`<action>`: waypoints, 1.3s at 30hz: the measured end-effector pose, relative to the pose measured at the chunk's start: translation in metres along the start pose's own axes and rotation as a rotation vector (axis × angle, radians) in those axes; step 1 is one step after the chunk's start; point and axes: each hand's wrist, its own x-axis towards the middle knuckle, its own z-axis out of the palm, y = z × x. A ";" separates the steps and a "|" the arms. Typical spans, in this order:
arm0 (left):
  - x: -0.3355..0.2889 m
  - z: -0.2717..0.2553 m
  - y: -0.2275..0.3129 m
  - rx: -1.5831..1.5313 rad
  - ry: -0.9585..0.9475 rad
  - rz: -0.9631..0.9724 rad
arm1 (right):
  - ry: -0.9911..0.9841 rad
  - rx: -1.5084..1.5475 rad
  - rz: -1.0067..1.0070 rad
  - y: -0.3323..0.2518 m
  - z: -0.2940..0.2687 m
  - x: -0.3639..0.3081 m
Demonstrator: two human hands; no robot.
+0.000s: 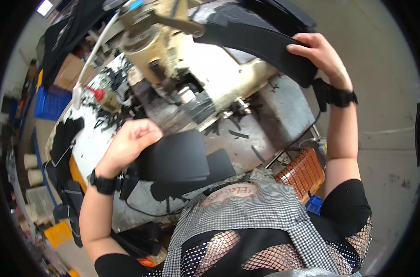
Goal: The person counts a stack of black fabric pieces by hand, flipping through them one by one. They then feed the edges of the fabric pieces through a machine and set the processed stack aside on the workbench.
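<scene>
My left hand (132,142) pinches the upper left corner of a flat black panel (175,157) with rounded corners. More black pieces (220,167) lie partly under that panel near my apron. At the upper right, my right hand (320,54) grips the end of a long, curved black strip (260,40), thumb on top. The strip reaches over the top of a cream-coloured machine (210,64) that looks like an industrial sewing machine. The machine's working end (187,94) stands just beyond the panel, apart from it. What lies under the strip is mostly hidden.
Black scraps (115,87) litter the white table (87,147) left of the machine, around a small red-topped bottle (99,93). A blue crate (55,101) stands at the far left. An orange-brown woven basket (301,171) sits below the table's right edge. A black cable (147,213) hangs near my left arm.
</scene>
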 end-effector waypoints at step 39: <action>-0.105 0.056 -0.083 -0.777 0.462 0.073 | 0.316 -0.195 -1.352 -0.062 0.234 -0.049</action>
